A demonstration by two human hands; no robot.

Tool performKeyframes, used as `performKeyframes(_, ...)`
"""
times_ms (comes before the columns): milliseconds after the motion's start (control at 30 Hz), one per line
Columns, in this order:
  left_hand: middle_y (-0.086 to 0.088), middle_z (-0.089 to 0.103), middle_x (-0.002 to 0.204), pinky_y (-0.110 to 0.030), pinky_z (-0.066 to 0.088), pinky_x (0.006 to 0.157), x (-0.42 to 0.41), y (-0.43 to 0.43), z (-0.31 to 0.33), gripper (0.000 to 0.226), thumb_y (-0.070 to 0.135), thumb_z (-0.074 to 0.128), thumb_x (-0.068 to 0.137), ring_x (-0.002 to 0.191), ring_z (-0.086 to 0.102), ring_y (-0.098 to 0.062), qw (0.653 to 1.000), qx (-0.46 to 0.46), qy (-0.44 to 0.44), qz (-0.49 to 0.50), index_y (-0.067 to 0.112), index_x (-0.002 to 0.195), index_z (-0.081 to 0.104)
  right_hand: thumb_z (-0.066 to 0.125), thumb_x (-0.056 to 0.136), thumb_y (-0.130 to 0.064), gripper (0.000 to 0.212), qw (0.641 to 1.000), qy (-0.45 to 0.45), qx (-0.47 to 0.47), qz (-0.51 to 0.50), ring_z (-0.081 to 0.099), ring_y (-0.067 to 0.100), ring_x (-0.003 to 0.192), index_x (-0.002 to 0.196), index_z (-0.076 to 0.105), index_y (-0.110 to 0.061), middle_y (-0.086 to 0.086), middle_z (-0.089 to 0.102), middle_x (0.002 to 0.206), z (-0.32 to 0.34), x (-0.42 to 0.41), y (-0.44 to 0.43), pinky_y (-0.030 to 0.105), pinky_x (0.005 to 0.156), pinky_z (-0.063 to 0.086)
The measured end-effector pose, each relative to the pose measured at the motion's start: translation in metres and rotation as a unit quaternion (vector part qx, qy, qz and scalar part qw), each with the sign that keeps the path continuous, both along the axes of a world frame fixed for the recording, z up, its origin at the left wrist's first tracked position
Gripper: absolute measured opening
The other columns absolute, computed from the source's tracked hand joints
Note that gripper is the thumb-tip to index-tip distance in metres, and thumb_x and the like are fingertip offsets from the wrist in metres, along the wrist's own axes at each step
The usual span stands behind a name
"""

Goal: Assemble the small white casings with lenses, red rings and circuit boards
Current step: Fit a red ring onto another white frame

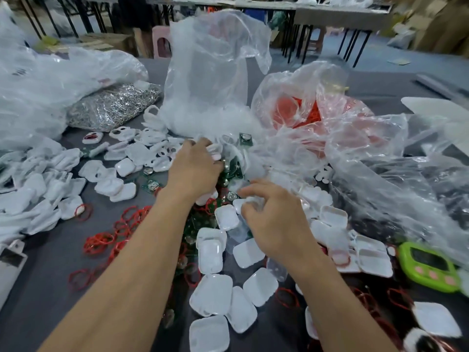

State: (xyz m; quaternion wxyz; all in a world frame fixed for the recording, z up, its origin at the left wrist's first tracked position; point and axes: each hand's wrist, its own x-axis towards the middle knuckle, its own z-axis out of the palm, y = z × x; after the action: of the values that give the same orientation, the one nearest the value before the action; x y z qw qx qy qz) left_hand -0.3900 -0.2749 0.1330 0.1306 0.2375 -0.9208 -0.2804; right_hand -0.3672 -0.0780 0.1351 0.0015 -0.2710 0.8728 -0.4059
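Reaching into pile mid-frame: left grip (195, 171) curled round casing (214, 151); right grip (274, 222) curled over loose casings (212, 250) lower centre, hold unclear. Boards (229, 170) between hands, rings (99, 242) lower left on bench (50, 262). Casings likely light, stiff, slick shells; pinch opposite edges, not thin lip.

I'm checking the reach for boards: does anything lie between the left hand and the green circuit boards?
Nothing visible does. The left hand rests against the heap of green circuit boards; white plastic casings sit at its fingers, and a clear plastic bag stands just behind.
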Motion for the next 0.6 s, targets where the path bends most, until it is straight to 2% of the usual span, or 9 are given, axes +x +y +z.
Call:
performKeyframes(100, 0.001, 0.067, 0.111, -0.02, 0.039, 0.077, 0.011, 0.025, 0.008, 0.036, 0.02, 0.074, 0.082, 0.098, 0.061, -0.017, 0.995, 0.047, 0.061, -0.067, 0.023, 0.117, 0.071, 0.064, 0.089, -0.009, 0.027, 1.0, -0.006, -0.019, -0.011, 0.047, -0.006, 0.108, 0.103, 0.079, -0.026, -0.029, 0.057, 0.107, 0.001, 0.002, 0.003, -0.01, 0.081, 0.027)
performKeyframes(200, 0.004, 0.073, 0.104, -0.024, 0.049, 0.076, 0.021, 0.045, 0.014, 0.028, 0.017, 0.072, 0.083, 0.084, 0.064, -0.01, 0.989, 0.11, 0.075, -0.07, 0.028, 0.108, 0.076, 0.064, 0.089, -0.01, 0.027, 0.998, -0.01, -0.055, -0.032, 0.055, -0.016, 0.097, 0.101, 0.079, -0.029, -0.043, 0.058, 0.09, 0.004, 0.002, 0.011, -0.004, 0.082, 0.037)
performKeyframes(267, 0.005, 0.073, 0.091, -0.024, 0.047, 0.066, 0.027, 0.053, 0.02, 0.024, 0.014, 0.066, 0.087, 0.067, 0.059, -0.003, 0.989, 0.1, 0.088, -0.062, 0.03, 0.1, 0.078, 0.066, 0.088, -0.012, 0.026, 0.996, -0.015, -0.072, -0.052, 0.056, -0.022, 0.09, 0.1, 0.079, -0.032, -0.045, 0.059, 0.085, 0.005, 0.002, 0.019, -0.002, 0.079, 0.041)
performKeyframes(333, 0.005, 0.075, 0.093, -0.022, 0.048, 0.066, 0.035, 0.064, 0.029, 0.023, 0.015, 0.065, 0.089, 0.067, 0.061, -0.005, 0.989, 0.1, 0.097, -0.058, 0.031, 0.097, 0.079, 0.069, 0.088, -0.014, 0.022, 0.992, -0.019, -0.09, -0.092, 0.064, -0.01, 0.083, 0.095, 0.078, -0.034, -0.036, 0.063, 0.081, 0.003, 0.003, 0.027, 0.007, 0.072, 0.049)
performKeyframes(400, 0.009, 0.076, 0.102, -0.026, 0.05, 0.072, 0.049, 0.078, 0.036, 0.015, 0.03, 0.068, 0.092, 0.081, 0.068, -0.013, 0.992, 0.067, 0.096, -0.036, 0.038, 0.1, 0.079, 0.071, 0.088, -0.017, 0.015, 0.985, -0.005, -0.099, -0.141, 0.066, -0.001, 0.075, 0.085, 0.075, -0.032, -0.025, 0.068, 0.073, 0.003, 0.004, 0.034, 0.016, 0.065, 0.052)
performKeyframes(467, 0.015, 0.074, 0.096, -0.029, 0.046, 0.069, 0.064, 0.091, 0.041, 0.012, 0.043, 0.066, 0.093, 0.086, 0.069, -0.017, 0.996, -0.019, 0.084, -0.009, 0.044, 0.098, 0.076, 0.074, 0.086, -0.02, 0.012, 0.979, -0.005, -0.117, -0.165, 0.066, -0.004, 0.071, 0.084, 0.071, -0.031, -0.019, 0.07, 0.073, 0.003, 0.004, 0.04, 0.008, 0.057, 0.045)
performKeyframes(500, 0.017, 0.072, 0.085, -0.029, 0.045, 0.066, 0.07, 0.096, 0.041, 0.011, 0.046, 0.064, 0.093, 0.081, 0.068, -0.016, 0.996, -0.026, 0.087, -0.009, 0.044, 0.092, 0.075, 0.076, 0.086, -0.02, 0.014, 0.978, -0.024, -0.136, -0.156, 0.066, -0.005, 0.07, 0.09, 0.069, -0.033, -0.017, 0.072, 0.076, 0.004, 0.005, 0.042, 0.006, 0.054, 0.045)
performKeyframes(533, 0.019, 0.071, 0.075, -0.029, 0.046, 0.062, 0.075, 0.101, 0.042, 0.015, 0.047, 0.063, 0.094, 0.072, 0.067, -0.013, 0.995, 0.018, 0.098, -0.022, 0.041, 0.086, 0.075, 0.077, 0.087, -0.02, 0.019, 0.976, -0.058, -0.166, -0.132, 0.068, -0.003, 0.067, 0.097, 0.068, -0.034, -0.014, 0.074, 0.08, 0.004, 0.007, 0.044, 0.008, 0.051, 0.046)
performKeyframes(600, 0.013, 0.071, 0.063, -0.031, 0.053, 0.059, 0.085, 0.108, 0.04, 0.02, 0.038, 0.066, 0.093, 0.057, 0.068, -0.012, 0.969, 0.205, 0.127, -0.055, 0.032, 0.077, 0.076, 0.075, 0.09, -0.017, 0.021, 0.952, -0.154, -0.254, -0.069, 0.068, 0.009, 0.058, 0.1, 0.07, -0.035, -0.004, 0.076, 0.081, 0.008, 0.012, 0.047, 0.019, 0.05, 0.051)
